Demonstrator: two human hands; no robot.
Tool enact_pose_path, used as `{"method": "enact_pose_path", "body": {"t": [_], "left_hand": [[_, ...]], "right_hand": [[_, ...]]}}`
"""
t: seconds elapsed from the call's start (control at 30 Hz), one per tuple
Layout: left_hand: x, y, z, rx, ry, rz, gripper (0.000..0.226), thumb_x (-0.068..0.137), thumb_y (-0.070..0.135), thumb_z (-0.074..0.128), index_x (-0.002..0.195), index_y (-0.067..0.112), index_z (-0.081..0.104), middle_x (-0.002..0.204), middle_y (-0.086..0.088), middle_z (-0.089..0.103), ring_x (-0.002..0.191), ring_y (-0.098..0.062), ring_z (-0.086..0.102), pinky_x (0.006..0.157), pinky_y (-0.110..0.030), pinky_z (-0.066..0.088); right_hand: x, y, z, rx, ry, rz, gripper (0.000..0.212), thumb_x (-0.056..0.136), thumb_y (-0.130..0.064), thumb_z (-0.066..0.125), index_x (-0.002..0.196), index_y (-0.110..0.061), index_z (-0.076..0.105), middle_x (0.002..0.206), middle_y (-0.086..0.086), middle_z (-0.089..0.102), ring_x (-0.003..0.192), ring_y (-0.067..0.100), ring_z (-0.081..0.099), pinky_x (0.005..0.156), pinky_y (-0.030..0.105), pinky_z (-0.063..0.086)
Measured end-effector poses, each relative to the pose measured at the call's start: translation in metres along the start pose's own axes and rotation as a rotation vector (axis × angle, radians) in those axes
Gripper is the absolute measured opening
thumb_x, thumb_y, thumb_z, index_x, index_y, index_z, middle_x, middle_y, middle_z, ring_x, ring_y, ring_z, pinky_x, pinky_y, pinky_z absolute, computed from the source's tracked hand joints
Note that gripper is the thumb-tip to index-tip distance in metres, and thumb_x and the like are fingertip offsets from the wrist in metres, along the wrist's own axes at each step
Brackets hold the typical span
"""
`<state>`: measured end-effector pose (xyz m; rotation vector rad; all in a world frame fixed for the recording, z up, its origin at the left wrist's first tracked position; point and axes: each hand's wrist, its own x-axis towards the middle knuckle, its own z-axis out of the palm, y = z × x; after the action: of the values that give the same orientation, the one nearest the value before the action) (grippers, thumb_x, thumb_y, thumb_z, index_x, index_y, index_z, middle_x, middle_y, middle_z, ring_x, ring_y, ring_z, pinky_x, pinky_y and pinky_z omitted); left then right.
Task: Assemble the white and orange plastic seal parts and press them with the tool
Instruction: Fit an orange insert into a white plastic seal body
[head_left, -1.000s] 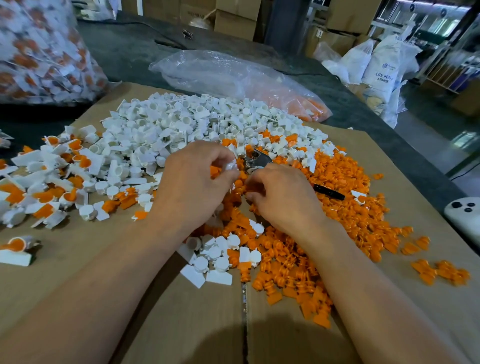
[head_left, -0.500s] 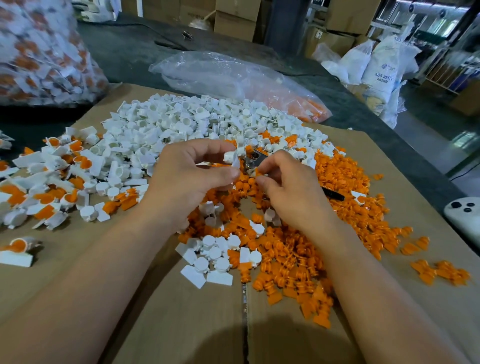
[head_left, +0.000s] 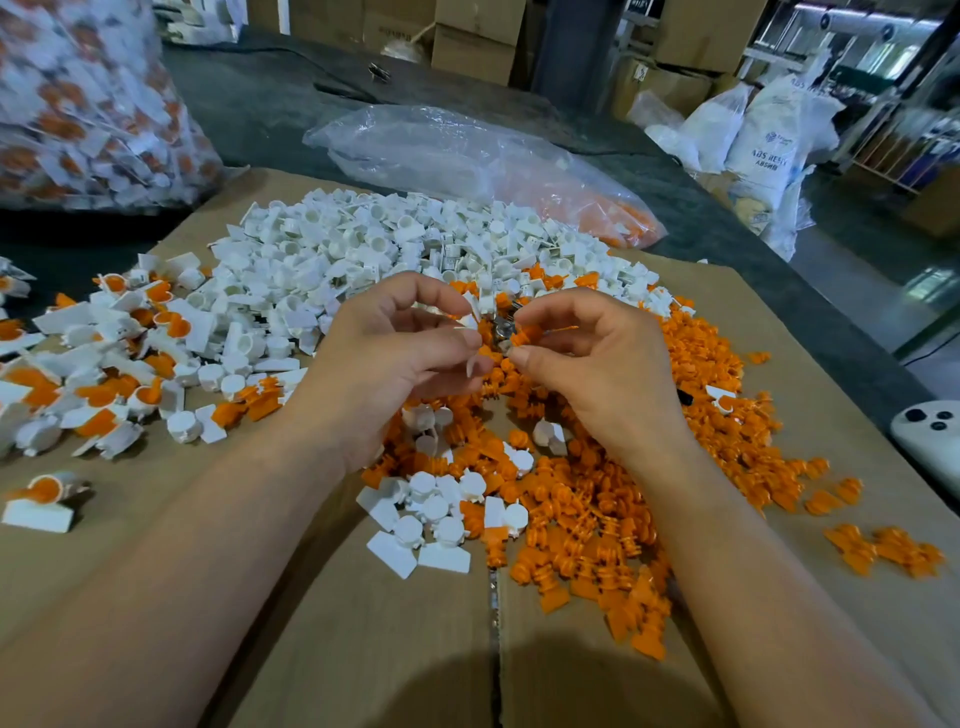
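Note:
A heap of white seal parts (head_left: 363, 260) covers the far middle of the cardboard sheet (head_left: 363, 649). Loose orange seal parts (head_left: 597, 519) spread across the middle and right. My left hand (head_left: 395, 364) is raised above the piles and pinches a white part (head_left: 470, 312) between thumb and fingers. My right hand (head_left: 592, 364) pinches an orange part (head_left: 522, 335) right beside it. The metal head of the pressing tool (head_left: 503, 330) shows between my fingertips, lying on the pile; its black handle end (head_left: 684, 397) peeks out past my right wrist.
Assembled white-and-orange seals (head_left: 104, 374) lie at the left. A full clear bag of seals (head_left: 88, 104) stands at far left, and a nearly flat plastic bag (head_left: 467, 161) lies behind the piles. A white device (head_left: 930, 436) sits at the right edge.
Both hands have lifted off the pile and now hold their parts up, fingertips close together. The left hand turned palm-inward with the white part.

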<state>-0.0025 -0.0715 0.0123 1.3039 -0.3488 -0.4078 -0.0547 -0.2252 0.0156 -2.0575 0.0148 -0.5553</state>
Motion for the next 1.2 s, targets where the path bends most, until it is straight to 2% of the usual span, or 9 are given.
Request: {"method": "enact_pose_path", "body": {"t": [0.13,0.27,0.37,0.5,0.63,0.73,0.93,1.07,1.2], "left_hand": [[0.001,0.0,0.0,-0.052,-0.017,-0.036,0.006,0.077,0.003,0.065,0.08,0.007,0.067,0.071,-0.012,0.069,0.066,-0.024,0.07,0.056,-0.022,0.055],[0.0,-0.002,0.0,-0.05,-0.068,-0.047,0.028,0.063,0.002,0.068,0.09,0.009,0.069,0.08,-0.009,0.072,0.069,-0.022,0.071,0.061,-0.02,0.055],[-0.001,-0.002,0.001,0.022,-0.05,-0.03,0.026,0.075,-0.01,0.062,0.092,0.01,0.066,0.069,-0.008,0.07,0.062,-0.018,0.07,0.057,-0.018,0.054],[0.0,-0.003,0.0,0.083,0.033,0.008,0.018,0.077,-0.01,0.063,0.084,0.007,0.061,0.055,-0.005,0.064,0.052,-0.015,0.066,0.05,-0.021,0.054],[0.0,-0.005,0.001,0.172,0.091,0.066,0.02,0.077,-0.008,0.066,0.079,0.011,0.065,0.059,-0.004,0.064,0.054,-0.013,0.064,0.056,-0.024,0.057],[-0.001,-0.005,0.001,0.197,0.093,0.086,0.024,0.075,-0.008,0.068,0.078,0.016,0.069,0.058,0.001,0.061,0.059,-0.017,0.066,0.062,-0.028,0.059],[-0.001,-0.005,0.002,0.232,0.075,0.072,0.029,0.07,-0.006,0.073,0.083,0.02,0.071,0.073,-0.01,0.061,0.062,-0.022,0.067,0.062,-0.024,0.058],[-0.002,-0.003,0.002,0.183,0.064,0.071,0.03,0.068,-0.008,0.073,0.08,0.019,0.073,0.081,-0.025,0.062,0.069,-0.03,0.068,0.069,-0.031,0.059],[-0.002,-0.002,0.002,0.052,0.042,0.048,0.03,0.068,-0.01,0.071,0.077,0.018,0.074,0.081,-0.016,0.069,0.07,-0.027,0.069,0.065,-0.027,0.058]], "right_hand": [[-0.001,-0.001,0.0,0.04,0.021,-0.025,0.034,0.071,-0.003,0.075,0.075,-0.035,0.062,0.074,-0.016,0.066,0.067,-0.002,0.063,0.061,0.014,0.049],[-0.002,-0.003,0.0,0.067,0.013,-0.041,0.034,0.071,-0.002,0.075,0.075,-0.034,0.064,0.071,-0.02,0.067,0.069,-0.001,0.065,0.063,0.012,0.049],[-0.003,-0.004,0.0,0.087,-0.009,-0.033,0.033,0.073,0.0,0.072,0.078,-0.031,0.065,0.071,-0.02,0.067,0.073,0.0,0.066,0.068,0.014,0.051],[-0.004,-0.008,0.0,0.122,0.02,-0.045,0.03,0.072,-0.001,0.074,0.082,-0.028,0.065,0.079,-0.013,0.066,0.075,0.005,0.067,0.069,0.017,0.053],[-0.006,-0.01,0.002,0.134,0.028,-0.077,0.026,0.069,-0.004,0.076,0.077,-0.028,0.067,0.07,-0.017,0.067,0.068,0.001,0.065,0.063,0.011,0.049],[-0.008,-0.009,0.007,0.082,0.006,-0.097,0.028,0.071,-0.006,0.076,0.077,-0.032,0.066,0.073,-0.017,0.066,0.069,0.002,0.065,0.064,0.013,0.05],[-0.009,-0.008,0.011,0.034,0.024,-0.118,0.032,0.073,-0.006,0.075,0.078,-0.035,0.063,0.075,-0.013,0.066,0.069,0.005,0.065,0.065,0.017,0.053],[-0.009,-0.009,0.012,0.01,0.026,-0.129,0.031,0.073,-0.007,0.074,0.079,-0.035,0.062,0.077,-0.013,0.065,0.07,0.006,0.065,0.064,0.017,0.053],[-0.009,-0.01,0.011,0.017,0.056,-0.167,0.029,0.072,-0.009,0.074,0.086,-0.031,0.063,0.078,-0.011,0.064,0.071,0.007,0.065,0.066,0.017,0.053]]}}
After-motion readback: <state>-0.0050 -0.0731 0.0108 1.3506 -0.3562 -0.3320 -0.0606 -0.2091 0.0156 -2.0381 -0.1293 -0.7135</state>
